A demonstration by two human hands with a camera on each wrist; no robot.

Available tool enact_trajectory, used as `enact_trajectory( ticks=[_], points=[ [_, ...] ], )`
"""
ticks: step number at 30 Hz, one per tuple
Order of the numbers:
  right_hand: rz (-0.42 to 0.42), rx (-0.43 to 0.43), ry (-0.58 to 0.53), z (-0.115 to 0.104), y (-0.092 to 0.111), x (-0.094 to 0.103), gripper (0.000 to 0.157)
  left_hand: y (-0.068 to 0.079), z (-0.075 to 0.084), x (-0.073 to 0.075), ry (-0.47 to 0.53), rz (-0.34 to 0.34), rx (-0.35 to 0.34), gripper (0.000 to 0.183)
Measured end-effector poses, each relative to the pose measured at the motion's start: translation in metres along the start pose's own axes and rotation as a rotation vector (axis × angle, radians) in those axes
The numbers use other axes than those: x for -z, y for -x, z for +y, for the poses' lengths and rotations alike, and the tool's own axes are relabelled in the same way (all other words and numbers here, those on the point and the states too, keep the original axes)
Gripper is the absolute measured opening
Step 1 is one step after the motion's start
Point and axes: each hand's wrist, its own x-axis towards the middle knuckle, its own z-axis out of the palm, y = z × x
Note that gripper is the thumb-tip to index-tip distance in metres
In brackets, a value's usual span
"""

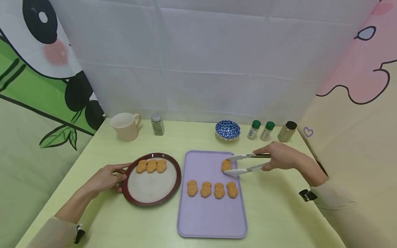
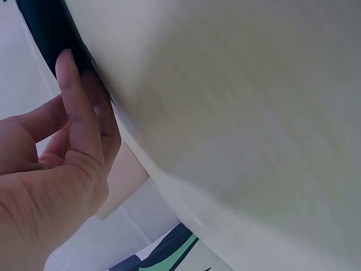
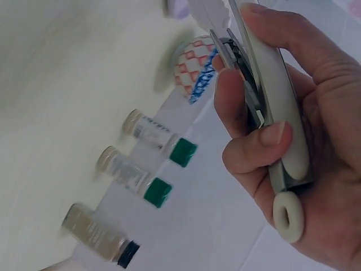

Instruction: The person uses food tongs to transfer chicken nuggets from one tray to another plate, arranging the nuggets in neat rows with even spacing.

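My right hand (image 1: pixel 281 156) holds a pair of metal tongs (image 1: pixel 245 170) with pale handles. Their tips lie either side of a golden-brown, figure-shaped cookie (image 1: pixel 226 166) at the upper right of the lilac tray (image 1: pixel 211 220). A row of several similar cookies (image 1: pixel 206 189) crosses the tray's middle. To the left, a round plate (image 1: pixel 152 191) with a dark red rim carries three cookies (image 1: pixel 151 166) side by side near its far edge. My left hand (image 1: pixel 105 177) grips the plate's left rim; in the left wrist view its fingers (image 2: pixel 79 107) lie against the dark rim.
Along the back stand a pale mug (image 1: pixel 125 126), a spice jar (image 1: pixel 158 124) with a grey lid and a blue patterned bowl (image 1: pixel 227 130). Two green-capped shakers (image 1: pixel 254 130) and a black-lidded jar (image 1: pixel 287 131) stand at the back right, just beyond my right hand. Cloth walls enclose the table.
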Motion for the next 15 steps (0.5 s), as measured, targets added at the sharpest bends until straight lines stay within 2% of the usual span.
enact_trajectory(
  ticks=[6,10,15],
  points=[
    [0.063,0.068,-0.006,-0.041,-0.022,0.013,0.057,0.001,0.003,-0.001,-0.022,-0.001,0.012,0.052],
    [0.079,0.133,0.007,-0.078,-0.053,0.016,0.057,0.002,0.003,-0.001,-0.038,0.001,0.014,0.052],
    [0.060,0.185,0.043,-0.116,-0.089,0.008,0.059,0.003,0.004,0.000,-0.043,-0.004,0.015,0.052]
  ],
)
